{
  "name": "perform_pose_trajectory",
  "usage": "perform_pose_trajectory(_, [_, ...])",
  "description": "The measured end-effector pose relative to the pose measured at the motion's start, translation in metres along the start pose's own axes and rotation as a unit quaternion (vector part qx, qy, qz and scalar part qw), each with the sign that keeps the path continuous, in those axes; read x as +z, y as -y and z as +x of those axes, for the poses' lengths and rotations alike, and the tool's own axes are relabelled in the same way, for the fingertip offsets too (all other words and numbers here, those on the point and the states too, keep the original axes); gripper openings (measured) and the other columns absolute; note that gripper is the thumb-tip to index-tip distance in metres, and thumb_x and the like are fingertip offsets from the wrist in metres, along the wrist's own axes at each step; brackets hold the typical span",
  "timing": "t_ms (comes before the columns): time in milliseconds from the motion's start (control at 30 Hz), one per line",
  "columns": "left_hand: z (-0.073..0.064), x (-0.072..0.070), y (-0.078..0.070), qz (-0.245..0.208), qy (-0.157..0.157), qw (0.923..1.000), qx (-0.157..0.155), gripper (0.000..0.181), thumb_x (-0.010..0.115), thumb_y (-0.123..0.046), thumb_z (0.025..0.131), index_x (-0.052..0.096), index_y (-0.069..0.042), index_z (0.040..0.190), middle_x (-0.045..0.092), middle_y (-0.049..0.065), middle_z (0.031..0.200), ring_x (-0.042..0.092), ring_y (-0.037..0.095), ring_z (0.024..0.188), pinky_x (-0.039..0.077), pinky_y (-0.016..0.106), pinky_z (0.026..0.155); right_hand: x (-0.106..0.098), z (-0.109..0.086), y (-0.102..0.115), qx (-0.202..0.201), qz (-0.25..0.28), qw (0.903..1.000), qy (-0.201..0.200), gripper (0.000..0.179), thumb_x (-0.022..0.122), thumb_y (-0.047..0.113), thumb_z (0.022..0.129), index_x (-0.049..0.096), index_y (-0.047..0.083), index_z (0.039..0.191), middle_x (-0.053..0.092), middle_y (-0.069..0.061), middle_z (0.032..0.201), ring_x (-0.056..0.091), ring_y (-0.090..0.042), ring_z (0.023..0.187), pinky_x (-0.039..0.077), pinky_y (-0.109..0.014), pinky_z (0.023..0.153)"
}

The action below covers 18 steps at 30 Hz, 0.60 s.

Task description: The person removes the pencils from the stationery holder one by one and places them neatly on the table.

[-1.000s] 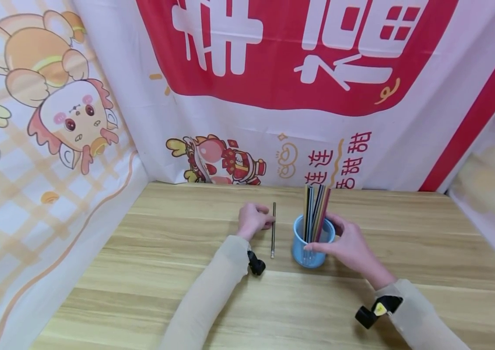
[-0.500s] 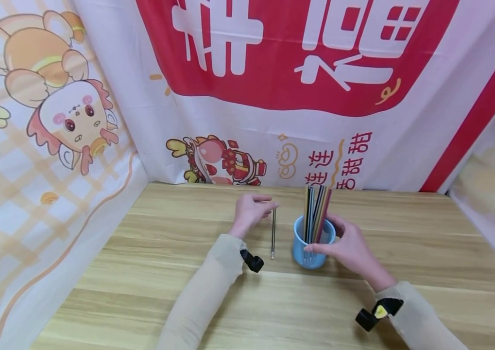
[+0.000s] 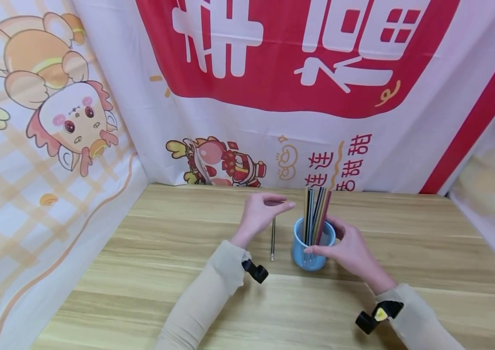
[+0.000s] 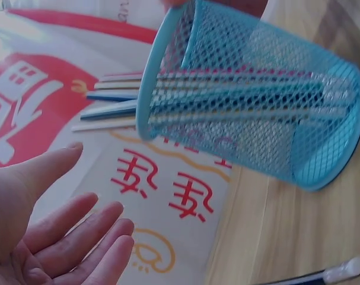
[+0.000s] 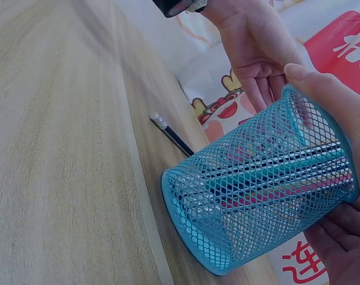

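Observation:
A light-blue mesh pen holder [image 3: 307, 261] stands upright on the table, and several pencils [image 3: 317, 209] lean inside it. My right hand [image 3: 353, 249] grips its rim, with the thumb at the near side and the fingers round the far side. One dark pencil [image 3: 273, 243] with a white eraser end [image 5: 156, 117] lies left of the holder. Over that pencil's far end hovers my left hand [image 3: 261, 214], hiding its tip. In the left wrist view the fingers of this hand [image 4: 79, 231] are extended and hold nothing, with the thumb pointing at the pencils.
The wooden table [image 3: 142, 272] meets a white cloth backdrop [image 3: 151, 121] with red print behind the holder. Another printed cloth [image 3: 7, 204] borders the left side. A black wrist camera [image 3: 256, 271] sits on the left sleeve, another [image 3: 367, 321] on the right.
My left hand has moved from beside the lying pencil to above its far end, rightward towards the holder, its fingers stretching out. My right hand and the holder stay put.

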<state>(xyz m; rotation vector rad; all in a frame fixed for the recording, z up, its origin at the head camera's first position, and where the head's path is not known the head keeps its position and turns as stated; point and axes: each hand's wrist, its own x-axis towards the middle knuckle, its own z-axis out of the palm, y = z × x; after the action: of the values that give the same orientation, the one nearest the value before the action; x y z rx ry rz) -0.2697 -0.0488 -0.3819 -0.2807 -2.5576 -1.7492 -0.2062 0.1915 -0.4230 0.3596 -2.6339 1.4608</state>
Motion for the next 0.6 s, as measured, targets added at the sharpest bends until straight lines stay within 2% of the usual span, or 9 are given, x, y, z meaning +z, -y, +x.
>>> perform_pose_trajectory(167, [-0.005, 0.009, -0.002, -0.005, 0.019, 0.9994, 0.03, 0.04, 0.085, -0.043, 0.083, 0.078, -0.016, 0.112, 0.075, -0.01, 0.101, 0.07, 0.006, 0.093, 0.058, 0.027, 0.084, 0.0, -0.001, 0.002, -0.002, 0.007, 1.0, 0.002, 0.097, 0.094, 0.047, 0.07, 0.051, 0.008, 0.147, 0.056, -0.015, 0.143, 0.053, -0.036, 0.13, 0.043, -0.055, 0.109])
perform_pose_trajectory(300, [-0.009, 0.018, -0.001, -0.016, 0.032, 0.9985, 0.042, 0.037, 0.085, -0.039, 0.084, 0.078, -0.016, 0.112, 0.075, -0.01, 0.102, 0.07, 0.005, 0.092, 0.059, 0.026, 0.082, 0.0, -0.001, 0.002, 0.002, 0.007, 1.0, 0.002, 0.096, 0.093, 0.047, 0.071, 0.05, 0.008, 0.148, 0.056, -0.016, 0.144, 0.051, -0.036, 0.132, 0.042, -0.056, 0.11])
perform_pose_trajectory(600, [-0.011, 0.034, 0.006, -0.045, 0.036, 0.9961, 0.067, 0.038, 0.086, -0.032, 0.085, 0.077, -0.014, 0.116, 0.076, -0.006, 0.103, 0.071, 0.005, 0.089, 0.059, 0.024, 0.08, -0.001, 0.0, 0.001, 0.004, -0.001, 1.0, 0.004, 0.099, 0.093, 0.051, 0.069, 0.051, 0.01, 0.148, 0.055, -0.014, 0.145, 0.051, -0.035, 0.132, 0.043, -0.056, 0.109])
